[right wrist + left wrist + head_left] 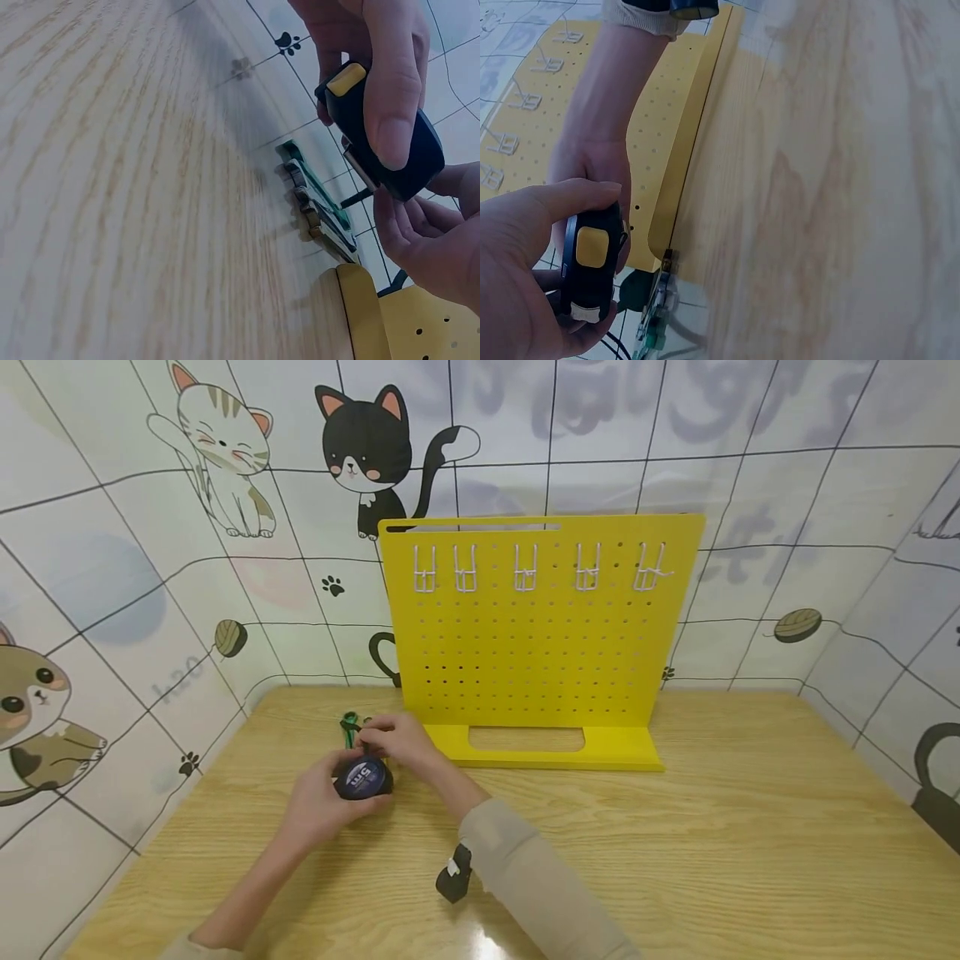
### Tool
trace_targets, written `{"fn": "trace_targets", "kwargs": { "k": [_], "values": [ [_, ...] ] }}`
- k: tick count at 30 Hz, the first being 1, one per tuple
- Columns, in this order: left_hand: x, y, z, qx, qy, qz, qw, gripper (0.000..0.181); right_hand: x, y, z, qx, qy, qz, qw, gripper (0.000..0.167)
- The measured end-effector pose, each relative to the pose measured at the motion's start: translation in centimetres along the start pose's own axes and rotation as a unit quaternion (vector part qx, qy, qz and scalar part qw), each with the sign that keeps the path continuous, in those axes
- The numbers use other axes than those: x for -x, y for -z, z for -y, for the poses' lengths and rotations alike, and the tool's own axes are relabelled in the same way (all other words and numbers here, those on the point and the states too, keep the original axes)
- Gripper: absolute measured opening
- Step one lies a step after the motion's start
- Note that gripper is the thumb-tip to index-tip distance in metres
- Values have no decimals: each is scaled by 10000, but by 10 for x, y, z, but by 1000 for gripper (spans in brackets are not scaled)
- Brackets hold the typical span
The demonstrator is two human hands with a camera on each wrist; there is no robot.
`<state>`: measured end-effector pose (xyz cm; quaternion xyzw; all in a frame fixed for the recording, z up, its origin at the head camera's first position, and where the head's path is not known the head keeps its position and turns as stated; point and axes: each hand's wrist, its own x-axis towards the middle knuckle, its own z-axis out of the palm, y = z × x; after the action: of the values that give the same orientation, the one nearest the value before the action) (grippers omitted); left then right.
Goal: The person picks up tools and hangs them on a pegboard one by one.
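Note:
In the head view my left hand (318,806) grips a dark blue tape measure (363,778) marked 5m, thumb on one side and fingers on the other. The left wrist view shows a yellow button on the tape measure (592,247). My right hand (405,743) is at its far side, thumb and fingers pinching what looks like its black strap (358,199). The fingertips of the right hand are partly hidden behind the tape measure in the left wrist view. Just beyond both hands lies a tool with green and metal parts (322,199) on the table.
A yellow pegboard (525,643) with several white wire hooks (525,572) stands at the back of the wooden table (675,843). Its base reaches close to my right hand. A small black device (453,877) sits by my right sleeve. Walls with cat drawings enclose the table.

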<state>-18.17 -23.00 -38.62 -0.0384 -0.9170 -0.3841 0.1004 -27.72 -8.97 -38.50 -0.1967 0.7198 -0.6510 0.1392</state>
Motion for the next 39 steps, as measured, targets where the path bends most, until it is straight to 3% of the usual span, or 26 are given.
{"fn": "trace_targets", "kwargs": {
  "k": [6,15,24,39],
  "values": [
    [2,-5,-9,62,-252,-81,9996,74,0,4,5,-458,72,-238,9986,23],
    [6,-10,-16,119,-602,-145,9980,73,4,7,16,-337,385,-577,9970,25],
    [8,-12,-24,258,-773,-184,9965,71,6,9,26,-505,1043,-582,9916,17],
    [6,-14,-34,244,-971,-449,9940,73,11,17,44,-768,1358,-541,9863,21]
  ]
}}
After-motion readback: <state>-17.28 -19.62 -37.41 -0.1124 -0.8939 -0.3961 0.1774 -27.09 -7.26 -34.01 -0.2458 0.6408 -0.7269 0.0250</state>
